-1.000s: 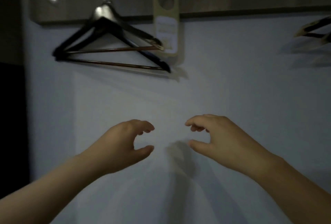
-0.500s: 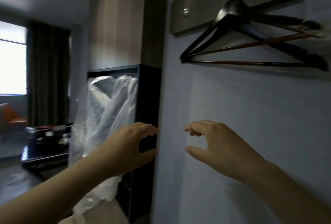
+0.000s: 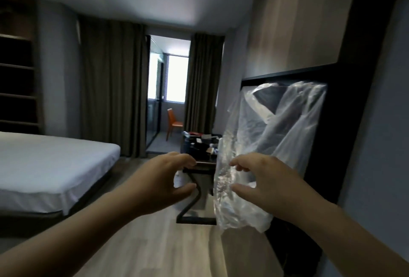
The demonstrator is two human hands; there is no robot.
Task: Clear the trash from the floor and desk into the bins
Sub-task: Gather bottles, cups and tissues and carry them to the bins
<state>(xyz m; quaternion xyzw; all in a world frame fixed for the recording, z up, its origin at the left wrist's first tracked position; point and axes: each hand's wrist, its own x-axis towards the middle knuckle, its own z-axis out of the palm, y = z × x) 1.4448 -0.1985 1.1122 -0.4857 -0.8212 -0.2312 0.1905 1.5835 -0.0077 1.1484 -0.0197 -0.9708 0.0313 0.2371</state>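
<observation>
Head: floor (image 3: 141,243) between bed (image 3: 44,161) and desk (image 3: 207,163)

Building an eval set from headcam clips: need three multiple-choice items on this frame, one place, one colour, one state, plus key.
1. Where do the clear plastic covers hang?
A) in the dark wardrobe on the right
B) over a sofa
C) from a ceiling fan

2. What colour is the chair by the window?
A) blue
B) orange
C) green

3. What is the left hand doing?
A) gripping a bottle
B) pressing a light switch
C) holding nothing, fingers and thumb apart

Key:
1 A, the covers hang inside the wardrobe's dark frame.
2 B, its seat and back are orange.
3 C, a gap shows between thumb and fingers and nothing is held in it.
</observation>
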